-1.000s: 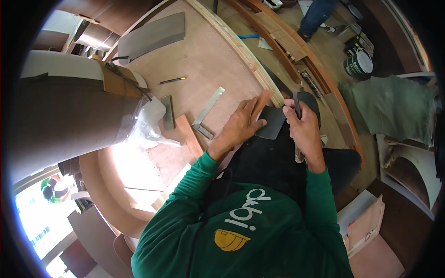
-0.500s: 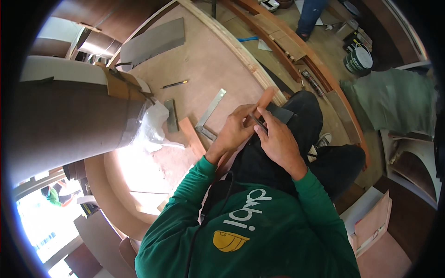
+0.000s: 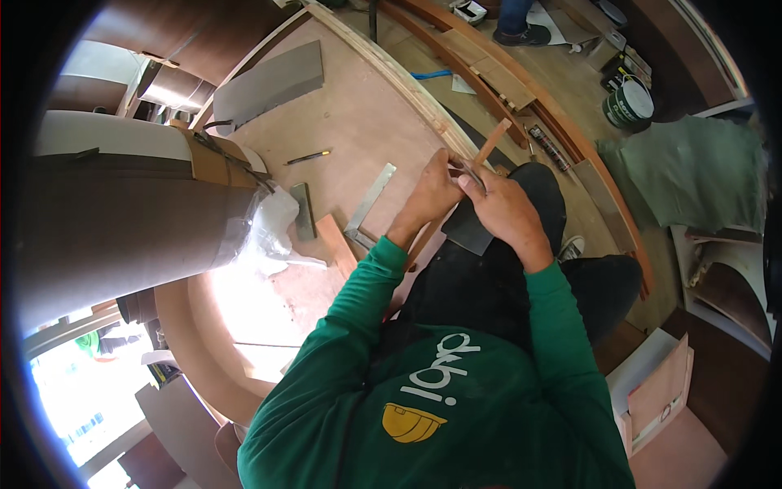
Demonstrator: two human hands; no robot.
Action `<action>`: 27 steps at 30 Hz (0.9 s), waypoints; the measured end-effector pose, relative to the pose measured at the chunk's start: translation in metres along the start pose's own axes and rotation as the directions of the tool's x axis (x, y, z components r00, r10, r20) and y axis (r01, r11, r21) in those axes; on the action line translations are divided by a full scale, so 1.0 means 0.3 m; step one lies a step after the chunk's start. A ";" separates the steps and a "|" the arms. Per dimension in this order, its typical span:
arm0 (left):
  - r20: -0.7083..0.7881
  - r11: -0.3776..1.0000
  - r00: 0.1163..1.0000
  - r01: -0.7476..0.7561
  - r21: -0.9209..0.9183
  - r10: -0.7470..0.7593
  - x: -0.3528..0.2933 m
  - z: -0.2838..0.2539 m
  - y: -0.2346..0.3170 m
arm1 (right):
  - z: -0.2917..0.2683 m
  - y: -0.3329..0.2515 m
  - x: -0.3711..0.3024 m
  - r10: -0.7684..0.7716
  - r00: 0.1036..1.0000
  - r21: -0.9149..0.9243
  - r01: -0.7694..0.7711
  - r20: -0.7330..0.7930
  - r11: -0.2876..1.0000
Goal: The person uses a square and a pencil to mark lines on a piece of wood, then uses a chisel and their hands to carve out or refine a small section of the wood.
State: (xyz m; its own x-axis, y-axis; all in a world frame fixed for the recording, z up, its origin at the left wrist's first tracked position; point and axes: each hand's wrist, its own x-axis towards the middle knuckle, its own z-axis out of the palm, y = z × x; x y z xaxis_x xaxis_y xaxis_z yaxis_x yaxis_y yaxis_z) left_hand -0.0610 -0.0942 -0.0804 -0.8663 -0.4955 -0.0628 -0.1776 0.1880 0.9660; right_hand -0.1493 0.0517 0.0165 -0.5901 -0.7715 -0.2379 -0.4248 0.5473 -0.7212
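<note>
Wooden strip: a narrow, reddish-brown strip (image 3: pixel 494 140) sits between the person's two hands, above the thighs and beside the work table's edge.
Strip's direction: its long axis runs diagonally; the far end points away from the body and to the right, out past the pale table edge, while the near part slants back leftward beneath the left wrist. Whether it is level cannot be told.
Left hand: the left hand (image 3: pixel 433 194) is closed on the strip, fingers bunched near its middle.
Right hand: the right hand (image 3: pixel 509 216) pinches a narrow dark tool (image 3: pixel 474 176) between thumb and fingers, close to the left fingertips.
Tool's direction: it lies across the strip's line, from upper left to lower right; fingers hide whether the two touch.
Lap: a dark grey sheet (image 3: pixel 469 235) rests on the black trousers, just below the hands.
Work table: on the light brown table (image 3: pixel 350 106), left of the hands, are a metal square (image 3: pixel 372 194), a wood offcut (image 3: pixel 336 244), a dark oblong block (image 3: pixel 303 209) and a pencil (image 3: pixel 307 157) with its yellow end rightward.
Far left: a large brown roll (image 3: pixel 147 200) with clear plastic (image 3: pixel 273 218) at its end.
Upper right: a lidded bucket (image 3: pixel 628 104) stands on the floor near a crumpled green sheet (image 3: pixel 696 175).
</note>
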 end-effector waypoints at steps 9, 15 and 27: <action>0.054 0.944 0.966 0.260 -0.201 -0.255 -0.221 -0.026 0.011 | 0.024 0.031 0.018 0.040 0.998 -0.165 -0.047 -0.045 0.985; -0.396 0.609 0.901 0.216 0.763 0.178 -0.257 -0.291 -0.211 | -0.002 0.044 -0.006 0.112 0.993 -0.120 -0.114 -0.027 0.986; -0.030 0.782 0.924 0.340 0.523 -0.382 -0.243 -0.468 -0.291 | 0.104 0.063 0.011 0.012 0.982 -0.170 -0.045 -0.188 0.984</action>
State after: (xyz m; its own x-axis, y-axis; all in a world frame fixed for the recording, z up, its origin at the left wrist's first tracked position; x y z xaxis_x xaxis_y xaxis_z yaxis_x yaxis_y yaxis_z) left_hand 0.0830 -0.1935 -0.1249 -0.7184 -0.5549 -0.4195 -0.6775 0.4216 0.6027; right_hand -0.1378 0.0493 -0.0183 -0.7136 -0.6902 -0.1203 -0.5085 0.6284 -0.5887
